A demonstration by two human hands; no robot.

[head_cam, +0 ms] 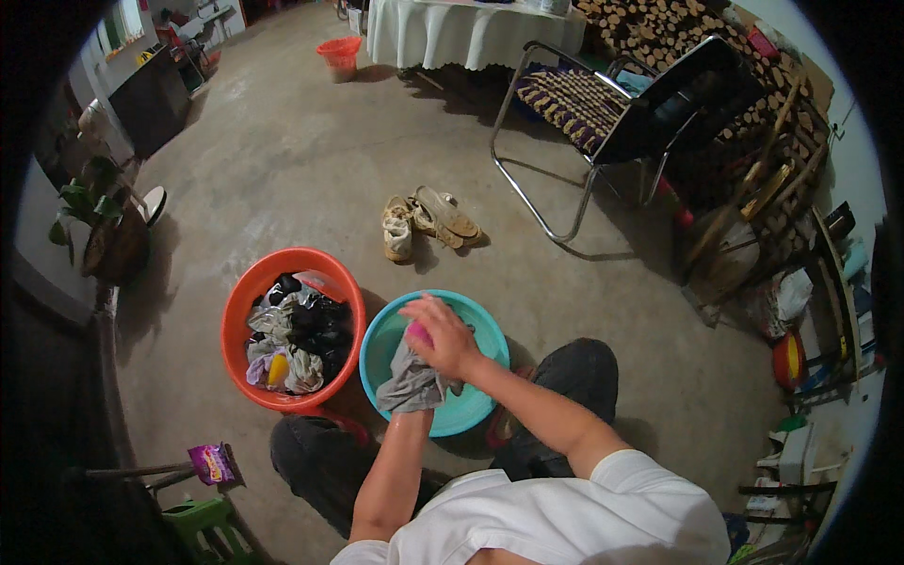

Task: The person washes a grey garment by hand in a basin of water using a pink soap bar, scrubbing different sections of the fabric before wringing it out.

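Observation:
My left wrist point(411, 421) runs into a wet grey cloth point(408, 378), which hides the whole left hand. My right hand point(446, 340) lies over the upper part of this cloth and holds a small pink object point(419, 333), perhaps soap or a brush, against it. Both hands are over a turquoise plastic basin point(472, 415) between my knees. To its left stands an orange plastic basin point(238, 353) filled with dark, grey and pale laundry point(279, 321). A yellow piece point(277, 369) lies on that laundry.
Beyond the basins, worn shoes point(431, 219) lie on the concrete floor. A metal-framed chair point(586, 113) stands at the upper right before stacked firewood point(646, 32). At left are a potted plant point(113, 226), a purple packet point(212, 462) and a green stool point(205, 526).

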